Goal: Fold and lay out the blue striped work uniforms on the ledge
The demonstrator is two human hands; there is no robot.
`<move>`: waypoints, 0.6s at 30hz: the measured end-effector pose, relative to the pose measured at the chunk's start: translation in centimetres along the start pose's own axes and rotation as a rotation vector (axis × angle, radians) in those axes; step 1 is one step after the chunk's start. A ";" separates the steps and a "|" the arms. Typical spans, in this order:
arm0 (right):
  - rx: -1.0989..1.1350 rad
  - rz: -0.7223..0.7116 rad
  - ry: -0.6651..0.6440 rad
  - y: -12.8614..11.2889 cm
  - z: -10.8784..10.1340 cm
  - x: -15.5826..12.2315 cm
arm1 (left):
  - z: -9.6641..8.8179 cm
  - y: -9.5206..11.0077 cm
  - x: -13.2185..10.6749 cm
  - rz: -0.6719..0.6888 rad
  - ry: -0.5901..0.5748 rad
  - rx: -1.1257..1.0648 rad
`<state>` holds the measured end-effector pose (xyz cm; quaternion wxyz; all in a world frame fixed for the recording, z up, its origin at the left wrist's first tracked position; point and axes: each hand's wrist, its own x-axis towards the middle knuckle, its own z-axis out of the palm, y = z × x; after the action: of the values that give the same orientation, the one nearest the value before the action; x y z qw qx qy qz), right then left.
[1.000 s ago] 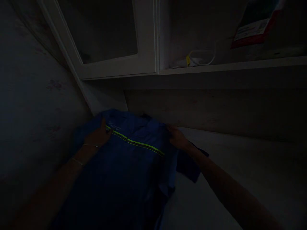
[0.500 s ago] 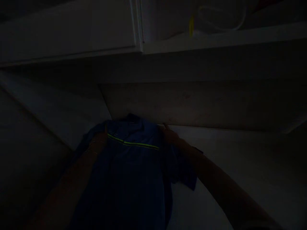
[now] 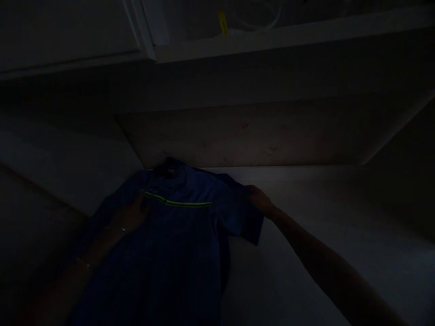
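A dark blue shirt (image 3: 183, 244) with a thin yellow-green stripe (image 3: 178, 203) across the chest lies spread on a pale surface (image 3: 322, 217) in very dim light. My left hand (image 3: 131, 216) rests on the shirt just below the stripe's left end, with thin bangles at the wrist. Its fingers are too dark to make out. My right hand (image 3: 258, 199) is closed on the edge of the shirt's right sleeve (image 3: 243, 222), which lies stretched out to the right.
A low back wall (image 3: 244, 136) rises behind the shirt. Above it runs a white shelf edge (image 3: 272, 40) with a white cable and a yellow tag (image 3: 223, 21). A white door frame (image 3: 136, 22) stands at the upper left.
The view has swung right and down. My right hand has drawn the right sleeve outward, so it now lies flatter. My left hand has slid down a little on the shirt.
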<state>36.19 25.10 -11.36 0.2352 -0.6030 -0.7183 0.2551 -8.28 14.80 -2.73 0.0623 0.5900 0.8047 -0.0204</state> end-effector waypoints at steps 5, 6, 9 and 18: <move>-0.055 0.060 0.163 0.2 -2.4 -1.0 | 3.1 3.3 -10.5 0.194 0.028 -0.100; -0.074 0.023 0.182 0.1 -2.2 -2.4 | 4.1 4.1 -13.1 0.237 0.061 -0.118; -0.152 -0.182 0.197 -0.4 -0.5 -9.1 | 8.0 6.5 -20.8 0.344 0.203 -0.134; -0.366 -0.375 0.059 3.5 6.3 -25.9 | 17.5 9.2 -28.2 0.332 0.329 0.035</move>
<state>38.90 -0.43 -19.21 0.1863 -0.4991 -0.8445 0.0553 10.12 -10.97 -16.22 -0.0776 0.7105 0.6956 0.0724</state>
